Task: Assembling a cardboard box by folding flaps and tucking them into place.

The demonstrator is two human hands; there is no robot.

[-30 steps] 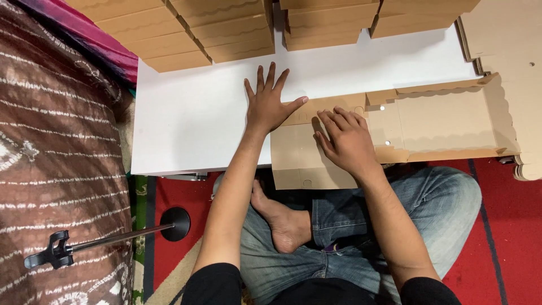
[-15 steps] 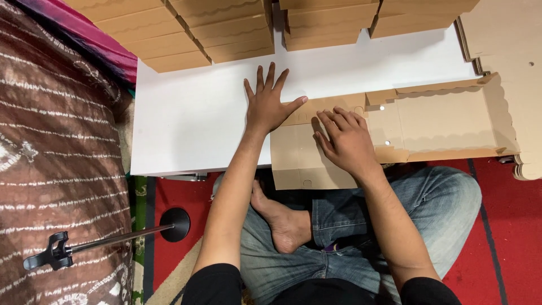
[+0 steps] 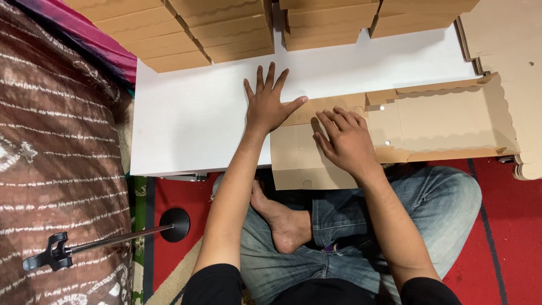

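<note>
Under the fingers: flat box blank of matt brown corrugated cardboard. Beyond it: smooth matt white surface. Folded boxes: same cardboard. Floor mat: red woven cloth.

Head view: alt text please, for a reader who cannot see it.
A seated person presses both hands flat: the left hand on a white table, the right hand on an unfolded cardboard box blank. Stacks of folded cardboard boxes line the table's far edge.
</note>
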